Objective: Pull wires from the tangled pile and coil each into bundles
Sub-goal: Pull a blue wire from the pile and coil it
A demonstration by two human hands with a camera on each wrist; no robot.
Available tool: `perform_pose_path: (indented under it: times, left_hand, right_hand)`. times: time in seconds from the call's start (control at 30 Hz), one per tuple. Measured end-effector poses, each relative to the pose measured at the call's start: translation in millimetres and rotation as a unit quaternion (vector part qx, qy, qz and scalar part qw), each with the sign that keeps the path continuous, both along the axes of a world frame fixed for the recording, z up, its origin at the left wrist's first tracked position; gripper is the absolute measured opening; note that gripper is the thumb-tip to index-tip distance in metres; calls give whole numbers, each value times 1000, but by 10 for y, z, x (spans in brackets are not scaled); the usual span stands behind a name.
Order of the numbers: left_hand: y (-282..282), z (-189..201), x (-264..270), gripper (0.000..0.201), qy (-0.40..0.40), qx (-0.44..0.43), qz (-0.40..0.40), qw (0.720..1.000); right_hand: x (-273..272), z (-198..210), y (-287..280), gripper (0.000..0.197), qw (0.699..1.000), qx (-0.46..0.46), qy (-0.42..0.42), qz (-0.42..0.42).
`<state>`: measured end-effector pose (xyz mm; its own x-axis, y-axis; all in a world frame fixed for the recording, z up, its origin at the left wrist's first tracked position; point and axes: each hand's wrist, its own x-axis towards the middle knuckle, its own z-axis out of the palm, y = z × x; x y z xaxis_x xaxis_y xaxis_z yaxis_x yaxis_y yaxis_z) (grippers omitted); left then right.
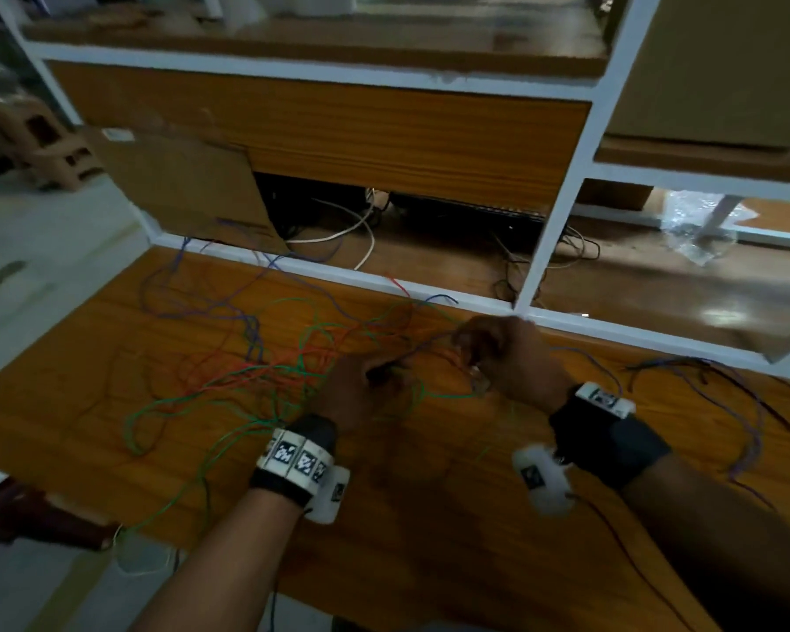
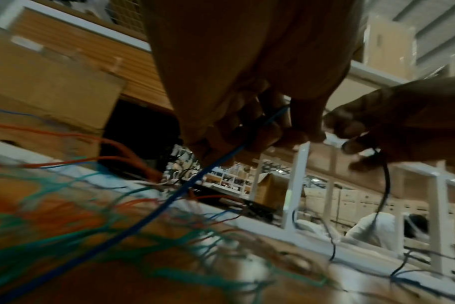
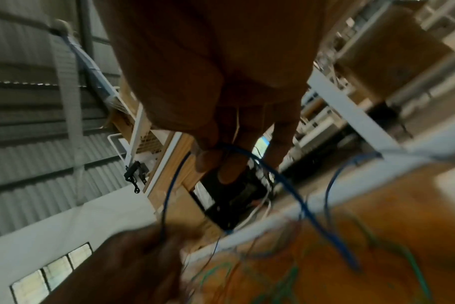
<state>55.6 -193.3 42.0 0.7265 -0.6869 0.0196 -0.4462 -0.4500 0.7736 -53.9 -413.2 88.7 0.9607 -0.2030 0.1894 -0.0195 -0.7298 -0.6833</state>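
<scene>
left hand (image 1: 361, 385) and right hand (image 1: 511, 353) both pinch one blue wire (image 1: 420, 346) above the tangled pile (image 1: 256, 371) on the wooden table (image 1: 429, 517). left wrist view: fingers (image 2: 249, 131) curl round the wire. right wrist view: thumb and fingers (image 3: 208, 162) clamp it. i judge it light, limp and snag-prone; grip near the free end.

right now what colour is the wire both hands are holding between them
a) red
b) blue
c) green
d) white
b: the left hand and the right hand each pinch the blue wire, which runs down from the left hand's fingers toward the tangled pile of red and green wires on the wooden table.
</scene>
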Motion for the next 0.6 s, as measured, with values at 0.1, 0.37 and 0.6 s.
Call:
perform_pose_path:
  times: [0.1,0.37,0.6]
  left_hand:
    - [401,-250,165,14,38,-16,93,995]
    - [467,-35,304,7,59,-56,134,988]
    - [3,502,214,10,-24,-65,16,998]
  right_hand:
    - [83,337,-234,29,995,41,-73,-46]
    - [26,639,-630,49,963,-216,68,-143]
    - [177,489,119,58,945,-310,94,38]
